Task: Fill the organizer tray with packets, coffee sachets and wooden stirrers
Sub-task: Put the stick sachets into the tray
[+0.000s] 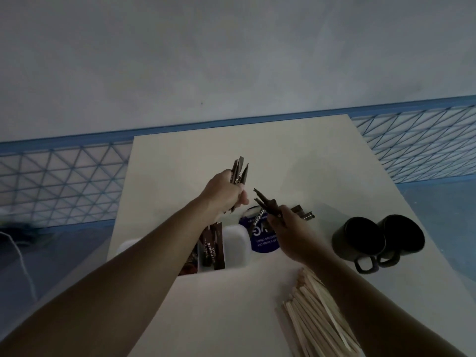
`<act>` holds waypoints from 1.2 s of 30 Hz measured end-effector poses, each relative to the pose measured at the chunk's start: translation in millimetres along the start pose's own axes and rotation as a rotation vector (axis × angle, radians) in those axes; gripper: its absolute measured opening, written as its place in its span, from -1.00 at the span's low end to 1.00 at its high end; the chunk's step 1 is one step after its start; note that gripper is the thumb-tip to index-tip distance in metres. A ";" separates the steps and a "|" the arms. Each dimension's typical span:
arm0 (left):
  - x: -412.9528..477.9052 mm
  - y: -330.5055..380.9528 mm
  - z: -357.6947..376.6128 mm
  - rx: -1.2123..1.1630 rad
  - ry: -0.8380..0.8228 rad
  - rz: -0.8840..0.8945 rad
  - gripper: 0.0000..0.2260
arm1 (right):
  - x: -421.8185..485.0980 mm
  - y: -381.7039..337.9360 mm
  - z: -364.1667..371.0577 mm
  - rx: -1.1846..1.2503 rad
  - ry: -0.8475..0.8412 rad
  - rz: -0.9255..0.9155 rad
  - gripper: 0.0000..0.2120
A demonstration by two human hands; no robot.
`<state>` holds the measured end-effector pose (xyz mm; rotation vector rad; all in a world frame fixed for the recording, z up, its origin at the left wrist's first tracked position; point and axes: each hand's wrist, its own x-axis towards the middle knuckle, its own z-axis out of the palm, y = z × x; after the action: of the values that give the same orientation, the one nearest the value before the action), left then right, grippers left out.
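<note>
The white plastic organizer tray (pixel 233 244) sits just below centre frame, with dark brown coffee sachets (pixel 215 247) standing in one compartment. Above it, the left hand (pixel 222 194) grips a sachet bundle (pixel 238 173). The right hand (pixel 289 228) clutches several more sachets. Pale wooden stirrers (pixel 316 313) lie at lower right on the white table (pixel 283 155), and two black mugs (pixel 360 240) stand at right.

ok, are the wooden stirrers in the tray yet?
No, the stirrers lie in a loose pile on the table, outside the white tray.

Both forearms outstretched, left hand (pixel 223 195) raised gripping sachet bundle (pixel 239 173), right hand (pixel 288 225) lower gripping loose sachets (pixel 265 202)
</note>
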<state>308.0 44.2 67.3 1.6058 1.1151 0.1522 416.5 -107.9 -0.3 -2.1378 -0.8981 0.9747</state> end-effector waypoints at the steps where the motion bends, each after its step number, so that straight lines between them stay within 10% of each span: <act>1: -5.3 -2.2 -4.0 -0.041 0.004 -0.002 -0.90 | -2.1 -4.1 3.2 0.037 0.012 -0.004 -0.78; 19: -89.5 -81.7 -29.9 -0.274 0.318 0.032 -0.94 | -21.3 -69.5 83.8 0.779 0.097 -0.141 -0.90; 36: -91.0 -114.7 -6.8 -0.052 0.491 0.071 -0.90 | -25.7 -66.3 127.6 0.630 0.175 -0.068 -0.77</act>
<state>188.7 -23.6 15.8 1.6045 1.4098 0.6438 279.6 -57.8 -9.4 -1.6114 -0.4858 0.8731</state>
